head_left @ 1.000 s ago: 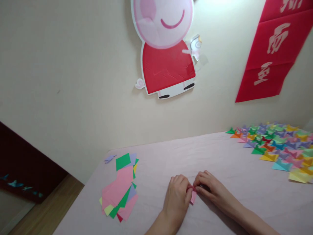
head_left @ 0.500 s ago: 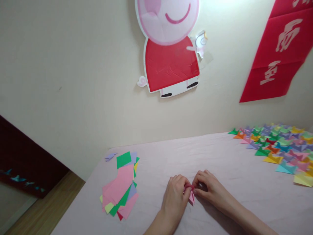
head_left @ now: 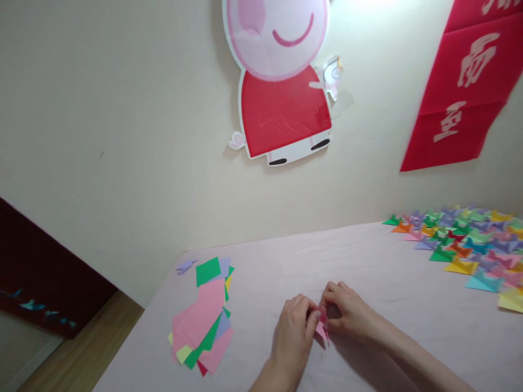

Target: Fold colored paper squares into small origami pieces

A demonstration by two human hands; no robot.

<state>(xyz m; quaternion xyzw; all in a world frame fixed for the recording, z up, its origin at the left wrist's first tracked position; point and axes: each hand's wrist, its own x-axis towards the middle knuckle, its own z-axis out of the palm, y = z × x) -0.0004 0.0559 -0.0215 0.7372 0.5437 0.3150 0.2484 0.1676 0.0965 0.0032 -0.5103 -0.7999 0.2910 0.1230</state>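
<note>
A small piece of folded pink paper point(head_left: 322, 330) is held just above the pale cloth, between both hands. My left hand point(head_left: 295, 329) pinches its left side with thumb and index finger. From the right, my right hand point(head_left: 345, 310) grips the paper's other side between thumb and fingertips. A pointed flap sticks out below the fingers toward me; the upper part is partly hidden behind the fingertips. To the left lies a loose pile of coloured paper sheets point(head_left: 200, 318), with pink ones on top.
Many folded paper figures point(head_left: 460, 250) stand in rows at the right on the cloth-covered surface point(head_left: 269, 272). A folded purple paper point(head_left: 187, 266) lies by the far left edge. Behind are a wall with a pig cutout point(head_left: 286, 109) and a red banner point(head_left: 457, 98).
Both hands keep hold of the pink paper, and their fingers have shifted slightly on it. Its lower flap now shows a bit more spread. The camera view has moved a little.
</note>
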